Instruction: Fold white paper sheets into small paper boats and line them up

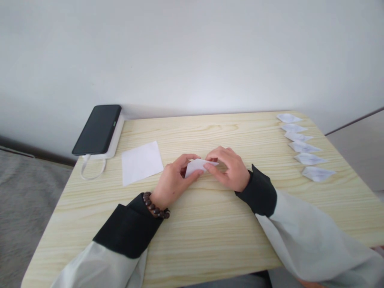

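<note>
Between my two hands is a small piece of folded white paper (195,165), held just over the middle of the table. My left hand (175,178) grips its left side, thumb in front and fingers behind. At the right end, my right hand (229,168) pinches the paper's pointed tip between thumb and fingers. Part of the paper's back is hidden by my fingers. A flat white sheet of paper (141,163) lies on the table, left of my left hand. Several folded white paper shapes (312,159) with pointed ends form a column at the right.
The wood-grain table (210,232) has its far edge against a pale wall (198,52). A black phone-like device (97,129) rests on a white block (115,140) at the back left. A white cable (94,177) loops from it onto the table.
</note>
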The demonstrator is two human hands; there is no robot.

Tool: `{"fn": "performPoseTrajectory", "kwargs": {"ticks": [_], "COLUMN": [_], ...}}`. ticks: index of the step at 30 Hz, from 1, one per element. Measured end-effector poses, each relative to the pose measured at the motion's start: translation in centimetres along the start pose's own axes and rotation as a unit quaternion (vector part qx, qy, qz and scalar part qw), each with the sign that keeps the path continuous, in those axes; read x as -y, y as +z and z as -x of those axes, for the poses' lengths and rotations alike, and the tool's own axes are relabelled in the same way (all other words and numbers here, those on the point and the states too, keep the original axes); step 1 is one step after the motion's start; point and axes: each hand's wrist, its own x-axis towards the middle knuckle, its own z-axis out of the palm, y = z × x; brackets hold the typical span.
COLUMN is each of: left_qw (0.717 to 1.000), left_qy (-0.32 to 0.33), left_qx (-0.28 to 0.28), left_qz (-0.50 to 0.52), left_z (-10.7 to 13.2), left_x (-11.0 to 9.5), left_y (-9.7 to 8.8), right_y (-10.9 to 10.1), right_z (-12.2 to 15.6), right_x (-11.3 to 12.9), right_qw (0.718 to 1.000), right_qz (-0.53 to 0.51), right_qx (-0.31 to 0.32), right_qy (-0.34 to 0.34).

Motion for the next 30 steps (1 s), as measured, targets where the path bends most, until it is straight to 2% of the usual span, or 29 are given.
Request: {"fn": "performPoseTrajectory", "kwargs": {"ticks": [3,5,9,12,17,23,30], "left_qw": [0.999,0.997,0.991,0.989,0.986,0.980,0.976], "left_qy": [0.002,0.013,0.055,0.078,0.095,0.128,0.156], "left_qx": [-0.019,-0.057,-0.117,-0.108,-0.135,-0.148,-0.150], "left_qz": [0.036,0.052,-0.018,-0.067,-0.008,-0.041,-0.032], "left_z": [-0.15,-0.27,-0.22,-0.01,0.08,0.21,0.29], "left_x": [0.07,0.22,0.37,0.29,0.44,0.23,0.26], "left_y": [-0.11,-0.24,-0.35,-0.28,-0.23,-0.13,-0.15], "right_y": [0.10,0.05,-0.02,-0.01,-0.16,-0.11,0.10], "right_z": [0.00,0.06,0.23,0.32,0.36,0.35,0.51], "right_x": [0.03,-0.01,0.05,0.18,0.23,0.37,0.28], "right_qw": [1.000,0.998,0.997,0.997,0.994,0.996,0.996], "right_qz": [0.000,-0.011,-0.053,-0.070,-0.106,-0.084,-0.091], "right_qx": [-0.023,-0.047,-0.028,-0.002,-0.005,0.009,0.013], "right_qy": [0.017,0.045,0.038,0.017,0.032,0.014,-0.010]}}
